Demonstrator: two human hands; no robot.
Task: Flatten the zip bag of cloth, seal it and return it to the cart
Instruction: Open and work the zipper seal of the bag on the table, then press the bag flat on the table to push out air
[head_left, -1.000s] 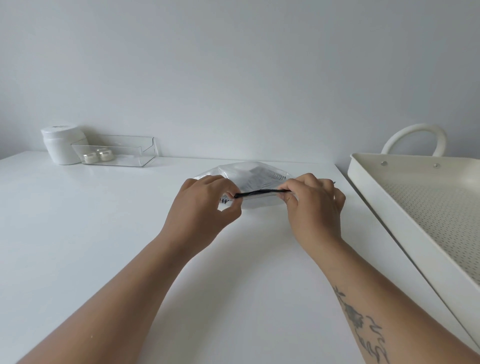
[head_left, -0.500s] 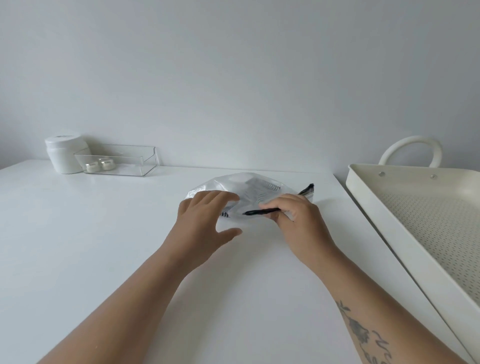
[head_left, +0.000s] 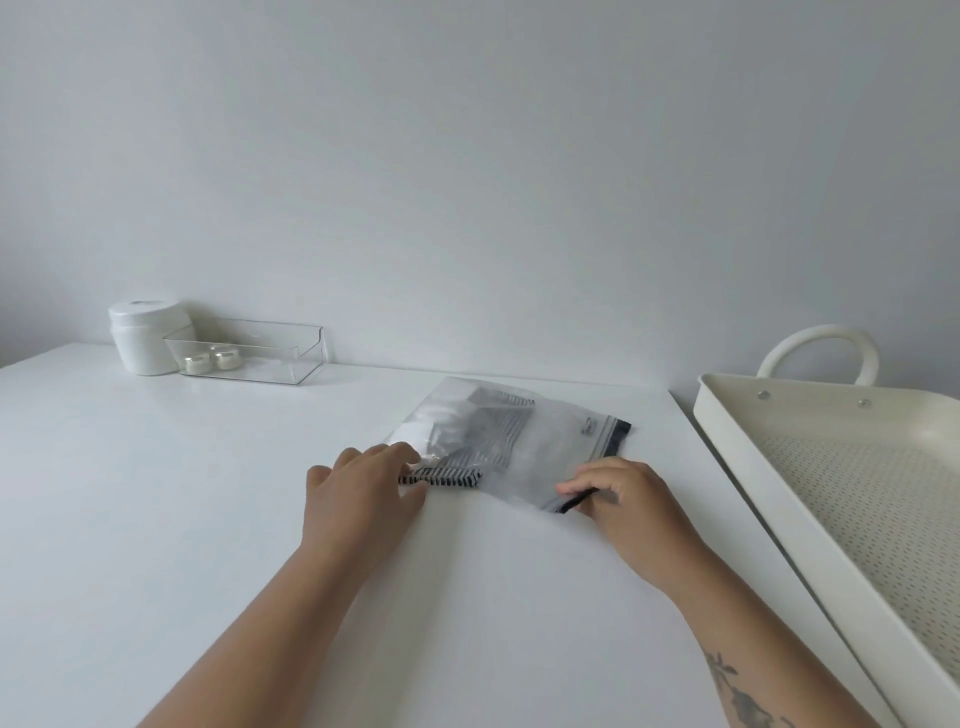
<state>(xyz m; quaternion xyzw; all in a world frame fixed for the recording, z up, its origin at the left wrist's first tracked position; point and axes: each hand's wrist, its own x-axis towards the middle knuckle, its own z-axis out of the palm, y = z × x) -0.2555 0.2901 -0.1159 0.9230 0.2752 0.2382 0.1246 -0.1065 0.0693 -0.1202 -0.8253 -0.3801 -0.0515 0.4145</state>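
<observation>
A clear zip bag lies flat on the white table, its dark zip strip running along the right side. Inside it sits folded cloth, white with black stripes. My left hand rests on the bag's near left corner, fingers spread over the cloth's striped edge. My right hand pinches the near end of the zip strip between thumb and fingers. The cream cart tray with a perforated floor stands to the right, beside the table edge.
At the table's back left stand a white jar and a clear plastic bin holding two small jars. A looped handle rises behind the cart tray. A plain wall backs the table.
The bag was held up between both hands; it has come down flat on the table, turned so the zip points right. My left hand let go of the zip and moved onto the bag.
</observation>
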